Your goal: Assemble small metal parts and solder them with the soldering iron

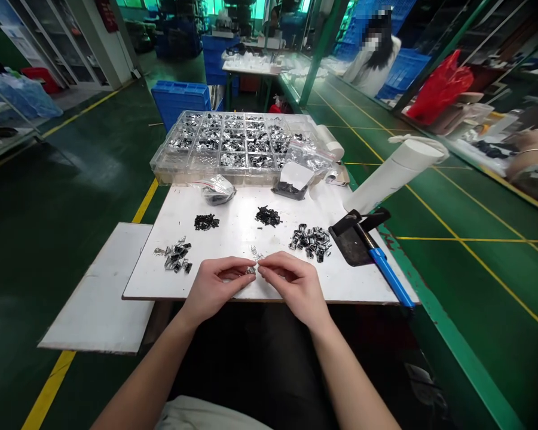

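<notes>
Near the front edge of the white table, my left hand (216, 283) pinches a small shiny metal part (250, 270) between thumb and fingers. My right hand (296, 282) meets it fingertip to fingertip, closed in a pinch; whatever it grips is too small to name. Just beyond the fingertips lies a scatter of tiny silvery pieces (256, 253). A loose heap of silver-and-black metal parts (178, 257) is left of my hands, and a bigger heap of similar parts (311, 242) is to the right. Two piles of small black pieces, one left (206, 222) and one right (268, 216), lie farther back.
A clear compartment box (170, 161) full of metal parts spans the table's back. Before it sit two plastic bags, one left (219, 191) and one right (291, 182). On the right are a blue-handled tool (391, 278), a black holder (352, 245) and a white roll (392, 173).
</notes>
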The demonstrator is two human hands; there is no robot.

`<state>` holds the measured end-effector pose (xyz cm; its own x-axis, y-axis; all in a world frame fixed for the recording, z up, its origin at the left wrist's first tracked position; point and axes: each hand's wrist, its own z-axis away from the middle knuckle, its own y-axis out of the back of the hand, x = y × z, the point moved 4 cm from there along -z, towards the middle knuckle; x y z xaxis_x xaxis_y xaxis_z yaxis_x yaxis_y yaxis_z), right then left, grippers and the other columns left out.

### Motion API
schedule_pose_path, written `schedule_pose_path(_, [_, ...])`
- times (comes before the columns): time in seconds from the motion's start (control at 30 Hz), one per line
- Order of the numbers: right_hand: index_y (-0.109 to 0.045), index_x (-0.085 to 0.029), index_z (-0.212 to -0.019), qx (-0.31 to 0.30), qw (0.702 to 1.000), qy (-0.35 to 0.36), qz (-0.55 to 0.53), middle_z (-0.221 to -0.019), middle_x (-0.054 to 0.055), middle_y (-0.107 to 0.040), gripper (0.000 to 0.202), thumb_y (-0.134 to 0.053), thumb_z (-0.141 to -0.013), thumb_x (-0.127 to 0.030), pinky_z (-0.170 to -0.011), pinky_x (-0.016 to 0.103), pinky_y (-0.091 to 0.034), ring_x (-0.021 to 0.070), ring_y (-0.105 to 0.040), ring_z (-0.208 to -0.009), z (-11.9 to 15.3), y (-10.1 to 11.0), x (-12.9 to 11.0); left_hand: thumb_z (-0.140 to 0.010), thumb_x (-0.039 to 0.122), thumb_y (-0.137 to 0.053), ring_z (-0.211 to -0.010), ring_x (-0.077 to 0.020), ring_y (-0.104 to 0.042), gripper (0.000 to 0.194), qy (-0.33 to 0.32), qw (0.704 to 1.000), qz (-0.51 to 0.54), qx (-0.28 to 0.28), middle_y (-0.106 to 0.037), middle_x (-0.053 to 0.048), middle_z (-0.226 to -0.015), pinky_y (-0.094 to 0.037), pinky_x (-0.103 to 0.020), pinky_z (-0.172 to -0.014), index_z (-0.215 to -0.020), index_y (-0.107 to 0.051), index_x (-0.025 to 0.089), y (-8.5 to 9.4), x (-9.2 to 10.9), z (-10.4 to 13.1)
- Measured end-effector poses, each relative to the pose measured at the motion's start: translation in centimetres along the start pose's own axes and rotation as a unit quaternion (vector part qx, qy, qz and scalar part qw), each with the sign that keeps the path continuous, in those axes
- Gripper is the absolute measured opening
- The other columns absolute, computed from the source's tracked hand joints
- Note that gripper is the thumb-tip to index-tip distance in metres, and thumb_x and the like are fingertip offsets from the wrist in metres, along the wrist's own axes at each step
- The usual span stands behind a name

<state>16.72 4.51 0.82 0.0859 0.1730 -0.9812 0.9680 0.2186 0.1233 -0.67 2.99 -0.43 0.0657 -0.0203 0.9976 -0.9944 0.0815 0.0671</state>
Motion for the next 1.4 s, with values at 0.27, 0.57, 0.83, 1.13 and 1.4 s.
schedule_pose_path(0.27, [-0.081, -0.024, -0.094, 0.003, 0.988, -0.046, -0.147, -0.093, 0.005, -0.072, 0.014, -0.076, -0.084, -0.033, -0.077, 0.032, -0.056, 0.0185, -0.066, -0.085, 0.4, -1.1, 1.3, -0.073, 0.026, -0.086, -0.082, -0.0219, -0.078, 0.023, 0.006, 0.999, 0.039, 0.015, -0.081, -0.005, -0.086, -0.066, -0.030, -0.079, -0.093, -0.080, 0.017, 0.1, 0.1, 0.2])
schedule_pose_path(0.57, [-0.079, -0.023, -0.095, 0.028, 0.973, -0.100, -0.206, -0.086, 0.003, -0.076, 0.022, -0.084, -0.075, -0.031, -0.076, 0.032, -0.059, 0.0177, -0.071, -0.078, 0.7, -1.4, 2.3, -0.081, 0.029, -0.079, -0.089, -0.0235, -0.079, 0.022, 0.006, 0.999, 0.034, 0.018, -0.082, -0.006, -0.095, -0.065, -0.031, -0.087, -0.098, -0.080, 0.016, 0.4, 0.0, 0.1])
schedule_pose_path(0.83, [-0.081, -0.020, -0.089, 0.034, 0.980, -0.093, -0.171, -0.084, 0.004, -0.074, 0.015, -0.081, -0.077, -0.029, -0.070, 0.030, -0.058, 0.0164, -0.069, -0.072, 0.7, -1.5, 1.7, -0.080, 0.028, -0.080, -0.093, -0.0242, -0.078, 0.032, 0.012, 0.999, 0.025, 0.017, -0.082, -0.006, -0.099, -0.064, -0.033, -0.091, -0.110, -0.079, 0.016, 0.3, -0.2, 0.2])
schedule_pose_path(1.13, [-0.076, -0.021, -0.090, 0.015, 0.984, -0.083, -0.156, -0.090, 0.003, -0.070, 0.012, -0.077, -0.082, -0.030, -0.070, 0.026, -0.057, 0.0138, -0.067, -0.075, 0.6, -1.7, 1.9, -0.083, 0.025, -0.078, -0.093, -0.0237, -0.079, 0.026, -0.035, 0.998, -0.040, 0.036, -0.082, -0.004, -0.098, -0.065, -0.031, -0.090, -0.109, -0.078, 0.018, 0.1, -0.5, 0.6])
schedule_pose_path(1.4, [-0.077, -0.019, -0.090, 0.016, 0.983, -0.099, -0.153, -0.079, 0.002, -0.071, 0.015, -0.079, -0.080, -0.030, -0.065, 0.026, -0.055, 0.0125, -0.065, -0.065, 0.4, -1.6, 1.8, -0.083, 0.021, -0.077, -0.086, -0.0214, -0.080, 0.022, -0.076, 0.994, -0.064, 0.049, -0.082, -0.003, -0.093, -0.067, -0.028, -0.085, -0.104, -0.079, 0.018, -0.1, 0.0, 0.6])
